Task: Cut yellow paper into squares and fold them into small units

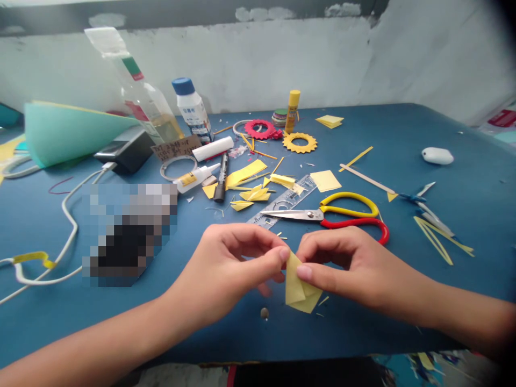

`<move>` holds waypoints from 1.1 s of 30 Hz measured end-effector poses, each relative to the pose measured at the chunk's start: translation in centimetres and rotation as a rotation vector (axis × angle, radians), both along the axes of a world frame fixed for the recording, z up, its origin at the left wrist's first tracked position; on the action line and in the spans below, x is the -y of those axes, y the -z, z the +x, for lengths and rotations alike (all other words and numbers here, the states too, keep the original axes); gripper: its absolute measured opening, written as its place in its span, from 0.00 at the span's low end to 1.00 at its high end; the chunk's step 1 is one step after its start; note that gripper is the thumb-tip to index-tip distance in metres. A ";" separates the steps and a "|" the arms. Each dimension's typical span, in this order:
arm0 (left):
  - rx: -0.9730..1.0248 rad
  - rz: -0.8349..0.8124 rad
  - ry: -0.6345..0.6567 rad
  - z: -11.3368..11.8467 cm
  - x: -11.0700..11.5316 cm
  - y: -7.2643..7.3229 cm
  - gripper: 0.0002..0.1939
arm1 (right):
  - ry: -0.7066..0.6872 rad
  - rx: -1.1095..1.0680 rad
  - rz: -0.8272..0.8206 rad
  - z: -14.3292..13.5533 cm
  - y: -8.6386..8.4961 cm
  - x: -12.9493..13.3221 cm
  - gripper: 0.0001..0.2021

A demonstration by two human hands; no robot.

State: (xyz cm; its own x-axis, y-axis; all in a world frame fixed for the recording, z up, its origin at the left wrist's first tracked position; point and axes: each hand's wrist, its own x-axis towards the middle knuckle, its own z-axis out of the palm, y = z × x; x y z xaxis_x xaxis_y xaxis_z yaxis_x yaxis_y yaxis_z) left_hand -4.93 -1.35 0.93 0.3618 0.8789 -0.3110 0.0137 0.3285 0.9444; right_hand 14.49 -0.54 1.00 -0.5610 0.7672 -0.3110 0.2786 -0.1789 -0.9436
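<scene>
A folded piece of yellow paper (296, 287) is held between my two hands near the front of the blue table. My left hand (242, 263) pinches its upper left corner between thumb and fingers. The thumb of my right hand (346, 263) presses on its face, with the fingers curled behind. Overlapping folds show on the lower part of the paper. Just beyond my hands lie scissors (310, 215) with one yellow and one red handle, their blades across a clear ruler (296, 200). A small stack of yellow paper squares (325, 181) rests by the ruler.
Folded yellow pieces (252, 196), a black marker (221, 177) and a glue bottle (197, 177) lie mid-table. Behind stand a glue stick (293, 110), a white bottle (192, 110) and a tall clear bottle (149, 102). A white cable (70, 215) runs along the left.
</scene>
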 end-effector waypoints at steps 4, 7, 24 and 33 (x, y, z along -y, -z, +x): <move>0.006 -0.012 0.022 0.0 -0.1 0.1 0.05 | -0.008 0.017 0.050 0.0 0.2 0.0 0.05; -0.017 -0.024 0.035 0.1 -0.2 0.2 0.05 | -0.004 0.065 0.091 -0.1 0.1 0.1 0.06; 0.140 -0.004 0.175 -0.5 -0.6 0.2 0.04 | -0.023 -0.003 0.087 0.0 0.0 0.6 0.05; 0.109 0.065 0.231 -1.0 -1.0 0.0 0.03 | -0.096 -0.056 0.028 0.5 0.2 0.3 0.06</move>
State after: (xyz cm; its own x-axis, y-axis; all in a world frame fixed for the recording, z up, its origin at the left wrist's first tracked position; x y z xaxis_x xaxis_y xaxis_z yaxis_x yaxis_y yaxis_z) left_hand -5.90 -0.38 0.91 0.5835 0.7858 -0.2051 -0.0215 0.2674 0.9634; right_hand 14.97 -0.84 0.85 -0.6482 0.7172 -0.2559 0.2396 -0.1269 -0.9625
